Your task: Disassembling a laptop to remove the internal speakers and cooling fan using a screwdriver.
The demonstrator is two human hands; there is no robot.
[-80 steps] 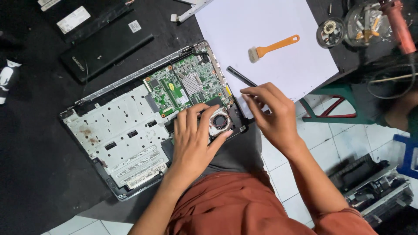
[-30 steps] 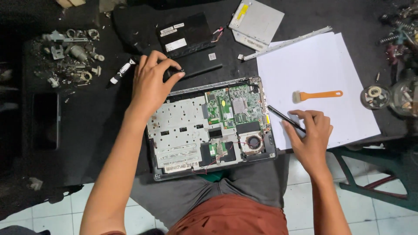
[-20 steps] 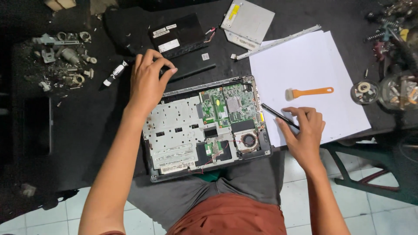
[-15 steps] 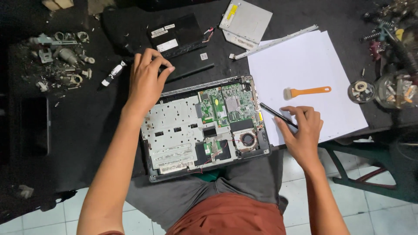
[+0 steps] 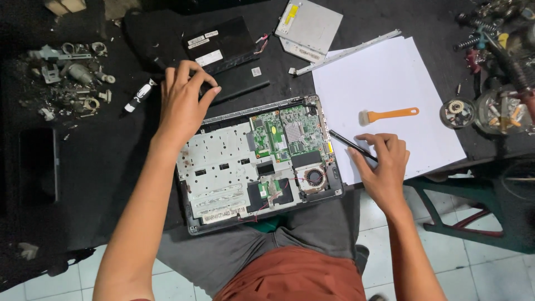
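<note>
The right hand [image 5: 384, 167] is closed around a slim black screwdriver [image 5: 352, 146]: thumb and fingertips pinch the rear end of the shaft, and the tip points up and left toward the opened laptop base [image 5: 259, 161]. This hand rests on the lower left corner of a white paper sheet [image 5: 390, 78], just right of the laptop base.

The left hand [image 5: 184, 103] lies just beyond the far left edge of the laptop base. Its fingers are curled and bent down onto a black flat panel [image 5: 234, 53]; whether they actually clamp that panel or merely press on it cannot be determined from this view.

The laptop base sits at the table edge above the person's lap, tilted slightly, with its cover off. A green circuit board [image 5: 287, 131] occupies its right half, a round cooling fan [image 5: 315, 177] sits at its near right corner, and a silver metal plate [image 5: 217, 167] covers its left half.

Right of the laptop base, on the paper sheet, lies a small brush with an orange handle [image 5: 390, 115]. Beyond the laptop base, at the far edge, lies a grey optical drive [image 5: 309, 25], with a thin metal strip [image 5: 348, 52] just beside it. Far left of the laptop base is a heap of small metal parts [image 5: 69, 72], and a small black-and-white cylindrical item [image 5: 139, 96] lies just left of the left hand.
</note>
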